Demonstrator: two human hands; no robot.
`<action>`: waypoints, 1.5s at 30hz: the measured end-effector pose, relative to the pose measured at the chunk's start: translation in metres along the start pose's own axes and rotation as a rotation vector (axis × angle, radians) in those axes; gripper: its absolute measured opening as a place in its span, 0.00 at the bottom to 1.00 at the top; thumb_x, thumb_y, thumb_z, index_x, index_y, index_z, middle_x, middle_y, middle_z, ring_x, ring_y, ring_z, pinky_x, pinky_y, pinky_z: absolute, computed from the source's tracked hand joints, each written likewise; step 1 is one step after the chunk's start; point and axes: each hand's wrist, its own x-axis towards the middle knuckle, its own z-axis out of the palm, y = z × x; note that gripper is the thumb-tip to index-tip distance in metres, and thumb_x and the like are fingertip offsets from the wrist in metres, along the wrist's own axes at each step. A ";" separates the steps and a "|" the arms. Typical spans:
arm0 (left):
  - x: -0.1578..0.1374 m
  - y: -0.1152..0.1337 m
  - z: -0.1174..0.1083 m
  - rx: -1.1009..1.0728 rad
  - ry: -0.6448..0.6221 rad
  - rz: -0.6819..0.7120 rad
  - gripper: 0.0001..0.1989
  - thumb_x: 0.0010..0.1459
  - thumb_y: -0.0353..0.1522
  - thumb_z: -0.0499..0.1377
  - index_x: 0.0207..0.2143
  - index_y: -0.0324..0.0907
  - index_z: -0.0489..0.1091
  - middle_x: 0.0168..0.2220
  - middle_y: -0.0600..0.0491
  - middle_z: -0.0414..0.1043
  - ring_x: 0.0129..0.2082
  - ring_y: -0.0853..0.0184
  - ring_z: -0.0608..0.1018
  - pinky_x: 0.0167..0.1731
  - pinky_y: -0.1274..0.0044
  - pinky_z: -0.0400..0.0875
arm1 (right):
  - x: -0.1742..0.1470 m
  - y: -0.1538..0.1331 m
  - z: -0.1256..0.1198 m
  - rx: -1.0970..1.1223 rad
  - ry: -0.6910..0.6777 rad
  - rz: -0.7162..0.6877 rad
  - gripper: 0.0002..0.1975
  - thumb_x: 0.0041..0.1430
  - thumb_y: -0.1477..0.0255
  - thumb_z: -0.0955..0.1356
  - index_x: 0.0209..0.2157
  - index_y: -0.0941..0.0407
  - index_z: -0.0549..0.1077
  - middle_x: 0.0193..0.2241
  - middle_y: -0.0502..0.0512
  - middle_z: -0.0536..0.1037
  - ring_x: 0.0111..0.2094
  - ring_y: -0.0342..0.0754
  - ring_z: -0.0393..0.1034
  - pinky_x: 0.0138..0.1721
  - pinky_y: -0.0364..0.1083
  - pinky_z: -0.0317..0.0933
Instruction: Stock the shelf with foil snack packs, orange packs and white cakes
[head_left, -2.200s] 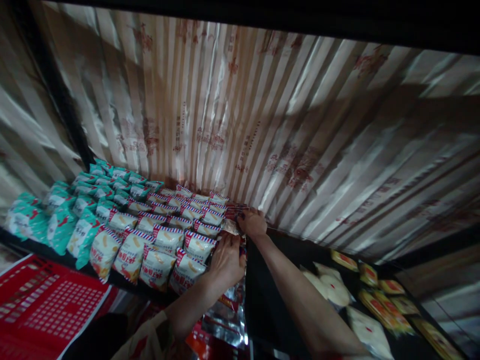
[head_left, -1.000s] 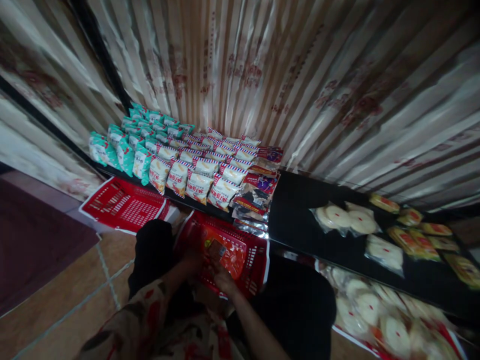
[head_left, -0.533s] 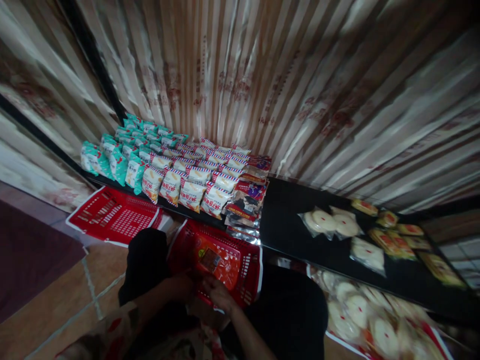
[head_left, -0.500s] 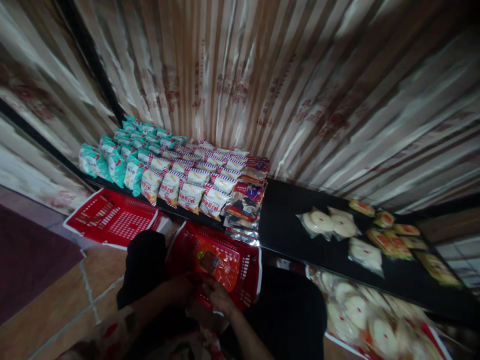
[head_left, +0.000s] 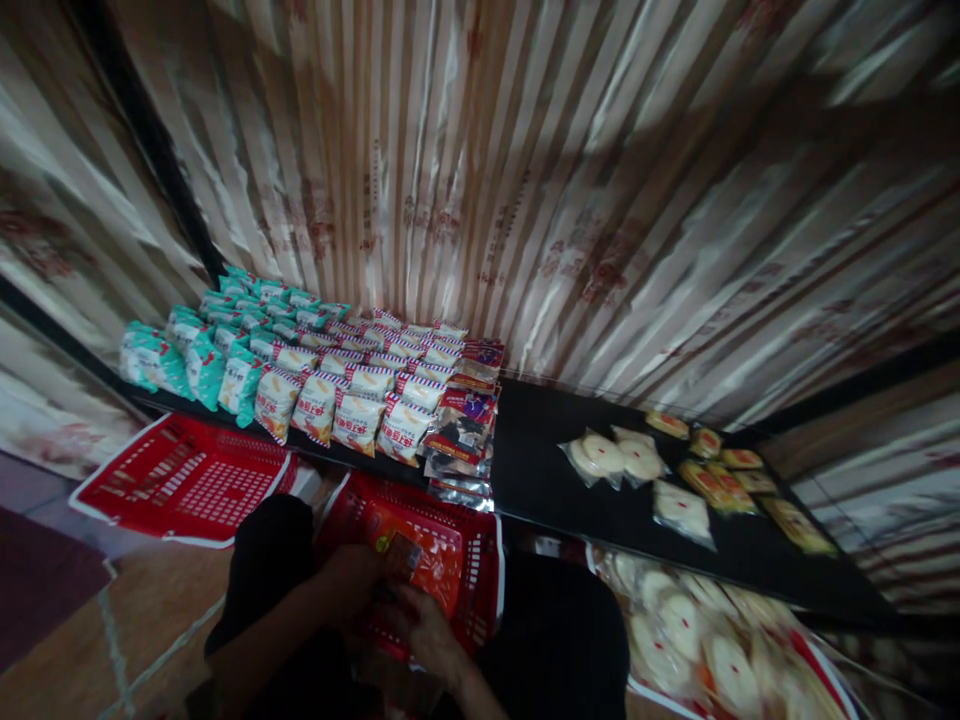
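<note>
Over the red basket (head_left: 486,575) between my knees, both hands are close together in dim light. My left hand (head_left: 352,582) is at the near left edge of a clear-wrapped orange-red packet (head_left: 439,575) with a brown block on it; its fingers are too dark to read. My right hand (head_left: 426,628) is just below that packet, its fingers bent in towards the left hand. Whatever lies between the fingertips is lost in shadow. Ahead on the black shelf (head_left: 532,450) stand rows of white snack bags (head_left: 356,422) and, beside them, dark foil packets (head_left: 461,425).
Teal snack bags (head_left: 202,365) fill the shelf's left end. On its right lie wrapped white round cakes (head_left: 600,455) and yellow packets (head_left: 716,485). A second red basket (head_left: 187,480) sits on the floor at left. Bagged white cakes (head_left: 682,625) fill a basket at right. A striped curtain (head_left: 465,180) hangs behind.
My view has shifted, so the shelf appears further left and lower. My left hand has come up closer to the orange-red packet. My right hand's fingers are more bent than before.
</note>
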 end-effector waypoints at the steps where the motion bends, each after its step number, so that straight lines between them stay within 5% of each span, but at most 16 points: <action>1: -0.002 0.005 -0.010 -0.001 0.019 0.041 0.11 0.54 0.29 0.53 0.37 0.44 0.73 0.37 0.49 0.77 0.38 0.59 0.78 0.38 0.72 0.69 | -0.001 -0.003 -0.002 0.001 0.025 -0.035 0.19 0.50 0.56 0.66 0.39 0.52 0.77 0.39 0.55 0.78 0.48 0.56 0.69 0.51 0.52 0.59; 6: -0.013 0.028 -0.063 0.042 0.263 0.225 0.11 0.59 0.30 0.51 0.40 0.44 0.71 0.37 0.51 0.76 0.37 0.64 0.77 0.38 0.75 0.70 | -0.012 -0.029 -0.019 -0.136 0.166 -0.097 0.24 0.54 0.51 0.61 0.30 0.58 0.75 0.27 0.56 0.77 0.32 0.52 0.72 0.35 0.48 0.64; 9: -0.018 0.036 -0.089 -0.008 0.510 0.262 0.15 0.60 0.35 0.52 0.48 0.44 0.67 0.45 0.50 0.73 0.46 0.63 0.74 0.47 0.72 0.68 | -0.025 -0.058 -0.033 -0.203 0.226 -0.152 0.24 0.56 0.52 0.61 0.23 0.58 0.72 0.20 0.52 0.74 0.23 0.46 0.66 0.26 0.43 0.60; 12: -0.020 0.045 -0.105 -0.110 0.822 0.200 0.23 0.60 0.35 0.52 0.58 0.43 0.57 0.57 0.47 0.62 0.57 0.62 0.64 0.56 0.68 0.60 | -0.038 -0.092 -0.049 -0.125 0.276 -0.209 0.21 0.55 0.54 0.63 0.24 0.58 0.72 0.21 0.52 0.74 0.24 0.46 0.66 0.26 0.43 0.60; 15: -0.023 0.056 -0.110 -0.286 1.023 0.107 0.24 0.60 0.33 0.50 0.58 0.44 0.54 0.60 0.47 0.57 0.58 0.62 0.63 0.52 0.69 0.66 | -0.048 -0.122 -0.063 0.040 0.344 -0.167 0.21 0.51 0.52 0.66 0.29 0.58 0.73 0.22 0.53 0.76 0.24 0.47 0.68 0.26 0.44 0.62; 19: -0.027 0.072 -0.097 -0.425 0.977 0.161 0.20 0.61 0.31 0.48 0.56 0.43 0.57 0.60 0.45 0.55 0.56 0.63 0.66 0.44 0.74 0.73 | -0.053 -0.149 -0.075 0.206 0.469 -0.139 0.23 0.44 0.51 0.70 0.32 0.58 0.74 0.23 0.52 0.77 0.24 0.47 0.69 0.27 0.44 0.63; 24: -0.024 0.090 -0.078 -0.370 0.863 0.326 0.23 0.60 0.30 0.49 0.58 0.44 0.54 0.63 0.44 0.48 0.59 0.61 0.61 0.52 0.69 0.68 | -0.048 -0.170 -0.094 0.353 0.565 -0.138 0.24 0.41 0.52 0.72 0.34 0.57 0.73 0.26 0.53 0.79 0.26 0.49 0.72 0.28 0.45 0.65; 30: -0.008 0.109 -0.088 -0.275 0.850 0.422 0.27 0.57 0.29 0.52 0.59 0.45 0.53 0.65 0.44 0.43 0.62 0.57 0.56 0.55 0.64 0.63 | -0.027 -0.189 -0.130 0.339 0.675 -0.148 0.23 0.39 0.52 0.72 0.31 0.56 0.71 0.25 0.52 0.79 0.26 0.50 0.72 0.28 0.45 0.64; 37: 0.031 0.115 -0.109 -0.255 0.918 0.486 0.28 0.54 0.25 0.51 0.58 0.42 0.53 0.62 0.43 0.52 0.63 0.57 0.53 0.57 0.59 0.59 | 0.032 -0.207 -0.176 0.045 0.679 -0.141 0.18 0.47 0.58 0.67 0.35 0.57 0.72 0.25 0.53 0.78 0.27 0.49 0.72 0.28 0.44 0.62; 45: 0.081 0.109 -0.123 -0.498 0.988 0.277 0.25 0.54 0.24 0.48 0.55 0.38 0.59 0.59 0.42 0.59 0.60 0.60 0.60 0.58 0.62 0.60 | 0.094 -0.259 -0.201 -0.666 0.706 0.022 0.14 0.52 0.71 0.61 0.32 0.59 0.76 0.29 0.57 0.79 0.30 0.47 0.72 0.27 0.40 0.59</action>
